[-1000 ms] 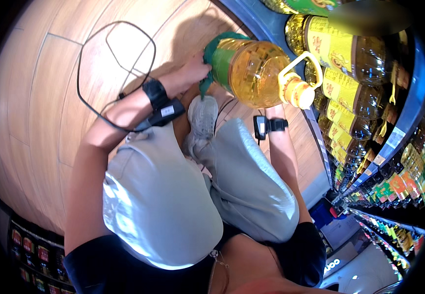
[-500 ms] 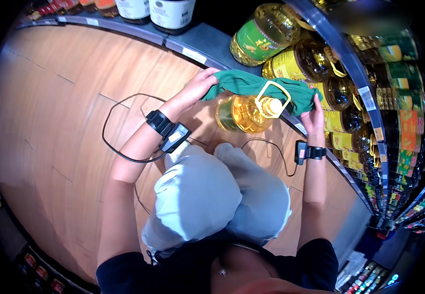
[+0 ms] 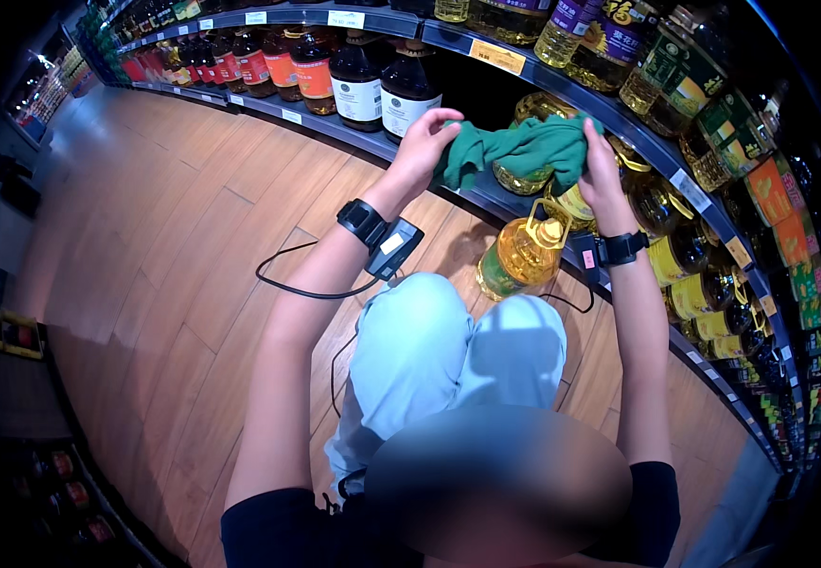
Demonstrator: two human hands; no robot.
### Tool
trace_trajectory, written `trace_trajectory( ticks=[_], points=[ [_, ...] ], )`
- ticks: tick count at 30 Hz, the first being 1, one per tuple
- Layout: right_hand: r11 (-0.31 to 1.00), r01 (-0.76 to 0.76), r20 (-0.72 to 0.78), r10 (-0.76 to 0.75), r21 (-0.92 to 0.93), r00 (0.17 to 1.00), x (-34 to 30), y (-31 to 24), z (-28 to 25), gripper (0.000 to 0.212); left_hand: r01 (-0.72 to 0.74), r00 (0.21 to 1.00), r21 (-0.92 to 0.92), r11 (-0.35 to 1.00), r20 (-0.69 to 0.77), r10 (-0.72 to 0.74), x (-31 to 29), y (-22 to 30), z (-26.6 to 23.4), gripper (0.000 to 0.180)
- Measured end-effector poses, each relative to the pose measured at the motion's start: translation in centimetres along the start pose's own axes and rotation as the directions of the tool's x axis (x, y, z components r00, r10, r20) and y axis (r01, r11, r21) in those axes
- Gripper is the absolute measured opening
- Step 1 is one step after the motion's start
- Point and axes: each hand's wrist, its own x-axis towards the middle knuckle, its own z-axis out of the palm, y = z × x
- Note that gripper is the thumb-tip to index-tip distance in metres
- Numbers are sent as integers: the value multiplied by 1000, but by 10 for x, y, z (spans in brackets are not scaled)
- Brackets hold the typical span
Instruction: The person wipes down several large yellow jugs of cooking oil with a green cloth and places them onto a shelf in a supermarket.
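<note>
A bunched green cloth (image 3: 522,149) stretches between my two hands, in front of the lower shelf. My left hand (image 3: 422,150) grips its left end, and my right hand (image 3: 600,170) is closed on its right end. Just below the cloth, a large bottle of golden oil (image 3: 519,257) with a yellow cap and handle stands on the floor by my knees. Behind the cloth, another oil bottle (image 3: 543,106) on the lower shelf is partly hidden. Each wrist wears a black strap with a small cabled device.
The shelf unit (image 3: 372,140) curves around the front and right. Dark bottles with white labels (image 3: 358,85) stand left of the cloth, yellow-labelled oil bottles (image 3: 704,289) to the right. The upper shelf edge (image 3: 562,80) overhangs. A black cable (image 3: 301,293) loops beside my left forearm above the wooden floor (image 3: 174,246).
Both hands have lifted the cloth up and away from the floor bottle, toward the shelf. The cloth is more bunched, with my hands closer together. The view has shifted, showing more shelf.
</note>
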Motion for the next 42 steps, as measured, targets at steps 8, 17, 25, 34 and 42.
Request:
trace_trajectory(
  ticks=[8,17,25,34,42],
  points=[
    [939,-327,298,285,103,911,-67,15,59,21,80,924,106,991,366,-113,-49,42,48,34],
    [937,-348,55,349,-29,935,-56,31,30,14,299,804,426,854,369,-466,-68,57,-47,40],
    [963,-243,-151,224,-121,963,-34,34,22,16,318,915,240,917,177,-363,-81,62,-141,35],
    [966,-254,-146,258,48,955,-17,41,23,21,323,946,-161,933,93,-311,-52,25,-167,41],
    [965,-259,-173,248,-46,953,47,83,31,24,358,933,-182,916,24,-360,-23,-4,-179,40]
  ],
)
